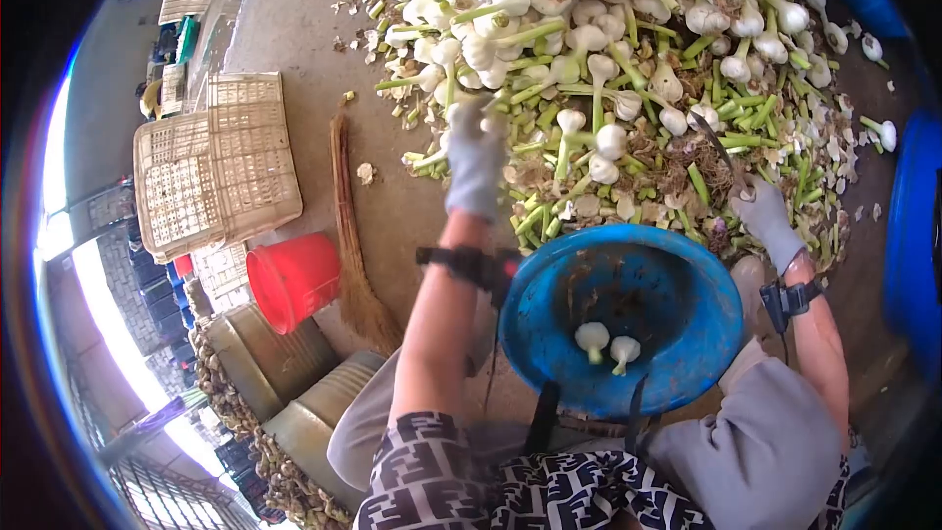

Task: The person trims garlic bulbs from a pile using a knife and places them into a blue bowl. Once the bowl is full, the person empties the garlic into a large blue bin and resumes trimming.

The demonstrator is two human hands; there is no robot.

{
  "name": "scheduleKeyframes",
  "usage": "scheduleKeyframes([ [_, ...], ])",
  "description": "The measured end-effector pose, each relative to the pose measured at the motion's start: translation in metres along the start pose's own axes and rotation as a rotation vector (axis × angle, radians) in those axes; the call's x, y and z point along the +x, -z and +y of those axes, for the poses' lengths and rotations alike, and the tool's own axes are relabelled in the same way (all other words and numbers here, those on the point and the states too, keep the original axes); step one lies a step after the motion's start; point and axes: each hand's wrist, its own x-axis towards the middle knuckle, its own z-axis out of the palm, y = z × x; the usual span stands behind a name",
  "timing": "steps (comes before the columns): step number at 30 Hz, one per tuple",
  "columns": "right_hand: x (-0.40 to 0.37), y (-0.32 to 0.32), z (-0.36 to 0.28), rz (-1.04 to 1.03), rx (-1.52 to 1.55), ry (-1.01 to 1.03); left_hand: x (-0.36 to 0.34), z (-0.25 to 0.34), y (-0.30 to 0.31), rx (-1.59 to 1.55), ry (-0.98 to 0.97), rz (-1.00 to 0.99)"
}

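Observation:
My left hand (476, 167), in a pale grey glove, reaches to the near left edge of a big heap of garlic (589, 39) with green stems. Its fingers are smeared by motion, so I cannot make out whether they grip a bulb. In the gloved right hand (768, 219) is a knife (714, 142), its dark curved blade pointing up and left over the trimmings. Between my knees stands a blue basin (677, 388) with a dirty inside. Two trimmed garlic bulbs (593, 338) lie in it.
Cut stems and peelings (628, 196) cover the floor before the basin. To the left are a broom (348, 226), a red bucket (285, 285), cream plastic crates (221, 162) and metal drums (280, 353). Another blue tub (913, 245) stands at the right edge.

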Motion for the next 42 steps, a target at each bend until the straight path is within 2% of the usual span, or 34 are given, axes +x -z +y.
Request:
scheduleKeyframes([
  [2,0.003,0.001,0.000,0.004,0.015,0.032,0.042,-0.042,0.014,0.718,-0.273,0.071],
  [4,0.010,0.001,-0.001,-0.009,0.014,0.074,0.059,-0.065,0.013,0.916,-0.309,-0.087],
  [5,0.010,0.004,-0.007,0.010,-0.106,0.092,0.066,-0.072,0.013,1.013,-0.328,-0.164],
  [6,0.010,0.005,-0.012,-0.004,-0.092,0.085,0.066,-0.068,0.020,0.971,-0.324,-0.218],
  [8,0.008,0.004,-0.017,0.029,-0.173,0.120,0.061,-0.067,0.032,1.062,-0.477,-0.207],
  [10,0.005,0.003,-0.013,-0.006,-0.103,0.071,0.061,-0.083,0.038,0.372,-0.317,-0.086],
  [11,0.003,0.002,-0.011,-0.024,-0.067,0.044,0.057,-0.089,0.039,0.193,-0.088,0.013],
  [12,0.000,0.001,-0.012,-0.017,-0.086,0.073,0.052,-0.078,0.042,-0.228,0.174,-0.055],
  [14,-0.001,0.002,-0.024,0.012,-0.128,0.143,0.024,-0.039,0.036,-0.517,0.308,-0.209],
  [16,0.001,-0.001,-0.042,-0.019,-0.112,0.300,-0.005,-0.012,0.007,-0.718,0.343,-0.445],
  [17,-0.002,0.001,-0.060,-0.068,-0.070,0.352,-0.018,-0.007,-0.008,-0.442,0.089,-0.558],
  [19,-0.014,0.002,-0.097,-0.047,0.018,0.480,-0.045,0.009,-0.040,-0.318,0.016,-0.723],
  [20,-0.021,0.008,-0.111,-0.040,0.036,0.544,-0.059,0.028,-0.052,-0.474,0.204,-0.786],
  [22,-0.015,0.012,-0.099,-0.138,0.007,0.511,-0.081,0.070,-0.062,-0.366,0.311,-0.848],
  [23,-0.009,0.012,-0.091,-0.186,-0.005,0.494,-0.083,0.074,-0.063,-0.286,0.227,-0.860],
  [24,0.006,0.008,-0.062,-0.221,-0.151,0.417,-0.085,0.076,-0.064,-0.436,0.283,-0.855],
  [26,0.013,0.009,-0.005,-0.108,-0.121,0.082,-0.085,0.078,-0.064,-0.736,0.388,-0.826],
  [29,0.000,0.007,0.016,0.178,-0.145,-0.021,-0.082,0.051,-0.084,-0.853,0.287,-0.544],
  [30,-0.008,0.012,0.007,0.175,-0.142,0.104,-0.074,0.042,-0.097,-1.433,0.820,-0.492],
  [31,-0.020,0.017,-0.015,0.168,-0.140,0.232,-0.075,0.035,-0.108,-1.542,0.826,-0.505],
  [33,-0.030,0.012,-0.041,0.138,-0.158,0.492,-0.078,0.000,-0.130,-1.051,0.453,-0.492],
  [34,-0.031,0.010,-0.049,0.124,-0.178,0.628,-0.082,0.000,-0.130,-0.702,0.221,-0.584],
  [35,-0.032,0.009,-0.059,0.114,-0.204,0.674,-0.086,0.001,-0.129,-0.252,-0.051,-0.605],
  [36,-0.033,0.011,-0.071,0.105,-0.231,0.722,-0.090,0.000,-0.129,0.093,-0.281,-0.554],
  [37,-0.035,0.011,-0.077,0.095,-0.257,0.769,-0.090,0.000,-0.136,-0.118,-0.093,-0.575],
  [40,-0.033,0.008,-0.082,0.020,-0.263,0.717,-0.090,-0.018,-0.148,-0.107,-0.128,-0.592],
  [42,-0.033,0.009,-0.082,-0.008,-0.278,0.667,-0.088,-0.020,-0.155,0.684,-0.662,-0.482],
])
